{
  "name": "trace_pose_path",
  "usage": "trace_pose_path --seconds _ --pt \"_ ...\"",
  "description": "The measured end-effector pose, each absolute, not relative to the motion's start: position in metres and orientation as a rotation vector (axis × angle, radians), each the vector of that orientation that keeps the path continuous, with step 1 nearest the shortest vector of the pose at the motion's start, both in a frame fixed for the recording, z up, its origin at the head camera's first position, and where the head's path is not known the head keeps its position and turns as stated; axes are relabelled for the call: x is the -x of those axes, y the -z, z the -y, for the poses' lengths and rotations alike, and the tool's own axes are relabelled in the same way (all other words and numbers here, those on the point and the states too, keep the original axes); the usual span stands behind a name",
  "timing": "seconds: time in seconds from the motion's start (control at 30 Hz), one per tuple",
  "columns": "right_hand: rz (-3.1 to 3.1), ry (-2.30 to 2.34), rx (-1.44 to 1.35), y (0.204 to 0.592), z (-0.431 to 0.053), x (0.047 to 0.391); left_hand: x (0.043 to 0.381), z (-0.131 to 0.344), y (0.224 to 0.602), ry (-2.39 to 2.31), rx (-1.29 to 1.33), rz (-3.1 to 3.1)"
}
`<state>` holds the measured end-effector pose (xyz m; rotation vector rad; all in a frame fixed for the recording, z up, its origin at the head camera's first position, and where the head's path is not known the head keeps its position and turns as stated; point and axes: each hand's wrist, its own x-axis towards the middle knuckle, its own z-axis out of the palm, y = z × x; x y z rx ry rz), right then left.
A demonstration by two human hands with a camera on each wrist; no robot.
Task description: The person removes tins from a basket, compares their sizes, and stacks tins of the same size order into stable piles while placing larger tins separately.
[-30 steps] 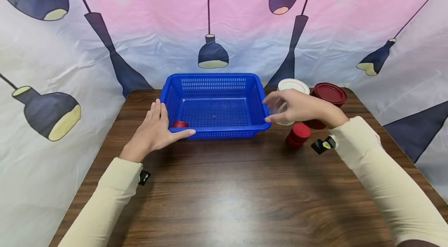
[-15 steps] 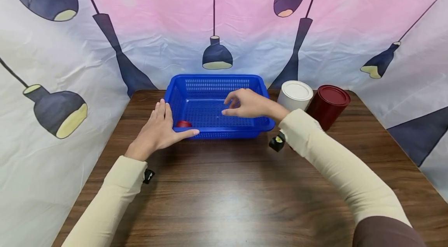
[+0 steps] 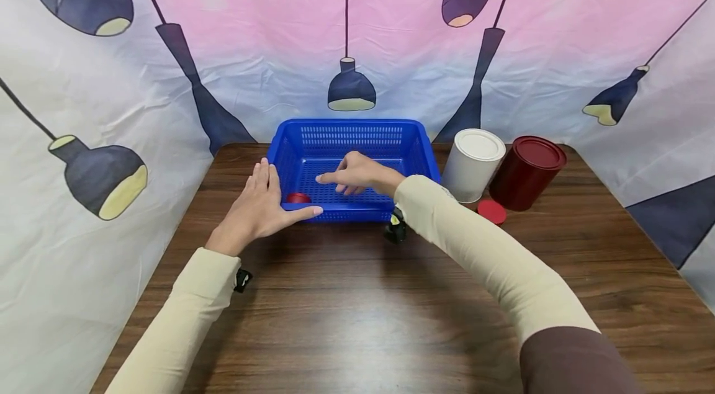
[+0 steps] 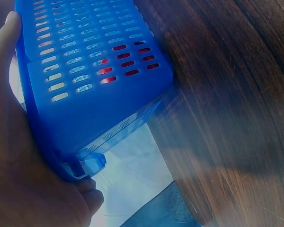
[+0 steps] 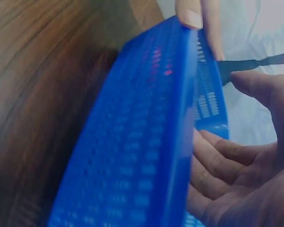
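A blue slotted plastic basket point(image 3: 357, 215) stands toward the back of the table. At its front-left corner my left hand point(image 3: 259, 205) rests on the rim, with the thumb stretched along the front edge and the fingers along the left side. My right hand point(image 3: 357, 172) is over the inside of the basket. Seen from the right wrist, this right hand point(image 5: 246, 151) has thumb and fingers apart and nothing visible between them. A small red round object point(image 3: 298, 198) lies inside the front-left corner; its red shows through the slots in the left wrist view.
To the right of the basket stand a white can point(image 3: 475, 164) and a dark red can point(image 3: 527, 174), both lidded. In front of them is a small red cylinder point(image 3: 491, 212), partly behind the right sleeve. A printed cloth point(image 3: 279, 40) hangs behind the wooden table point(image 3: 335, 307).
My right hand has moved left from the basket's right edge to over its inside. My left hand stays at the corner. The whole view has shifted slightly.
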<state>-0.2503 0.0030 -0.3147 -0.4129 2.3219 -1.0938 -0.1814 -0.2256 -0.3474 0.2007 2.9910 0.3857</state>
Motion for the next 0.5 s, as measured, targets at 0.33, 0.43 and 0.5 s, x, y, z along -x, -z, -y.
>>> trace_pose_path --seconds 0.33,0.43,0.5 --pt "-2.279 0.973 0.235 0.322 0.038 0.249 0.181 0.226 0.347 -0.388 -0.208 -2.99" --pt "-2.291 0.915 0.234 0.325 0.048 0.251 0.18 0.226 0.347 -0.396 -0.204 -2.98" --pt "-2.298 0.887 0.238 0.326 0.053 0.252 0.18 0.226 0.347 -0.4 -0.202 -2.977"
